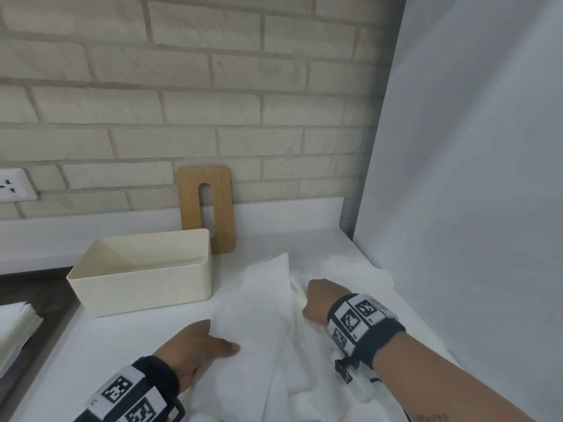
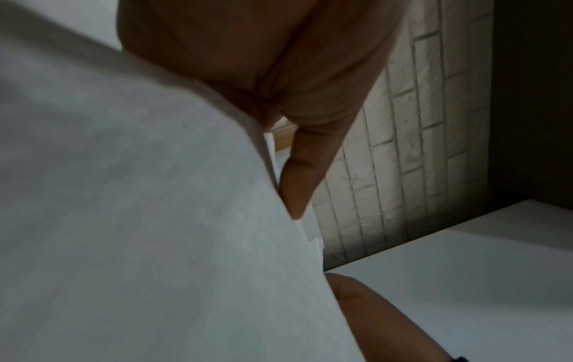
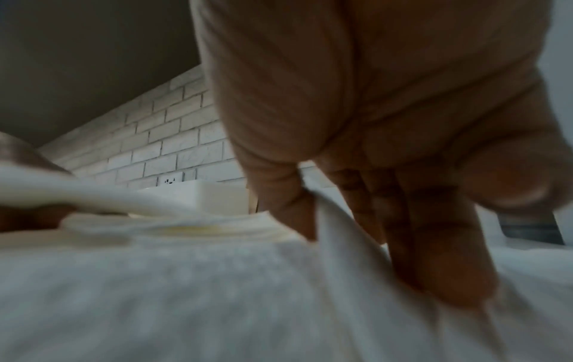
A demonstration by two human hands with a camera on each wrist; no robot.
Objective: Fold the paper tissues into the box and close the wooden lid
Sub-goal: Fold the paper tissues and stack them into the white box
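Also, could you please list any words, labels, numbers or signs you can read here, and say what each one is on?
No readable text anywhere.
Left wristband: black-and-white square code markers only, no letters.
Right wristband: the same kind of markers, no letters.
Wall socket: only pin holes show.

white counter [image 1: 128,336] | on it: box [image 1: 143,281]; tissues [image 1: 262,315]; lid [image 1: 207,208]

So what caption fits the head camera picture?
Both hands fold white tissues beside an empty box, wooden lid waiting.

Black wristbands [image 1: 364,325] with checkered markers
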